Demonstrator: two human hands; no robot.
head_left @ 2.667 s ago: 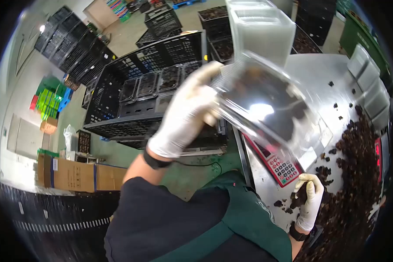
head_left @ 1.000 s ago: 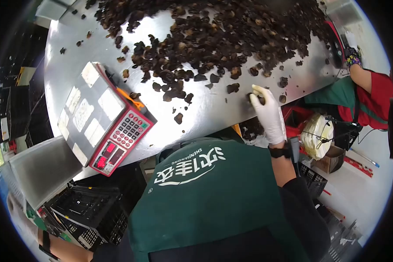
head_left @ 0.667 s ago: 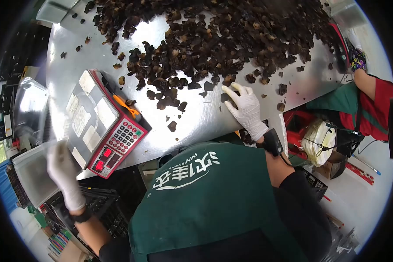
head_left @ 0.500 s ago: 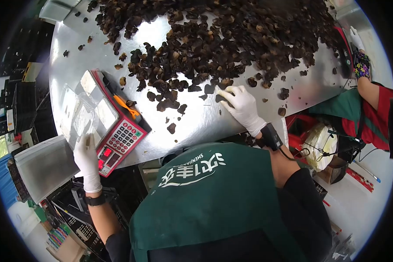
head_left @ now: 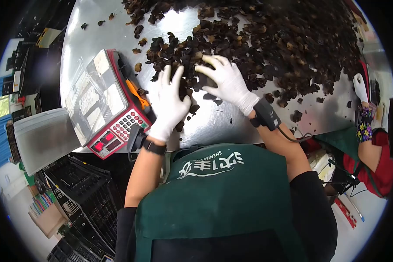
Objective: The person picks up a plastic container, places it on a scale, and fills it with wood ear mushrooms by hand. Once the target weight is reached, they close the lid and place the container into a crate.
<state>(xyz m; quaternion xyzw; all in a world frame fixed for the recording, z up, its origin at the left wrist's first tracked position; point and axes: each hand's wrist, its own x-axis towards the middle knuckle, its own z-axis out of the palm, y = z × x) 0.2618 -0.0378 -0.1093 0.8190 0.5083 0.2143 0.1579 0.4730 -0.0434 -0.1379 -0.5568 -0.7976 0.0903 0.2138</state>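
Dark brown, curled pieces (head_left: 284, 52) like dried fungus lie heaped over the metal table (head_left: 218, 126). My left hand (head_left: 170, 98), in a white glove, is at the near left edge of the heap with its fingers spread. To its right, my right hand (head_left: 227, 83), also gloved in white, reaches over the near edge of the pieces, fingers apart. Dark pieces lie between the two hands. A red and white scale (head_left: 129, 126) with lit red digits stands left of my left hand, clear plastic (head_left: 89, 98) on its pan.
Orange-handled scissors (head_left: 137, 94) lie along the scale's right side. A grey translucent panel (head_left: 46, 139) stands at the left, above black crates (head_left: 78, 187). At the far right is another person's gloved hand (head_left: 360, 87) with a flowered sleeve, beside a red object.
My left hand has left the plastic on the scale and moved right to the pieces. My right hand's fingers have spread over the heap. The whole view has shifted.
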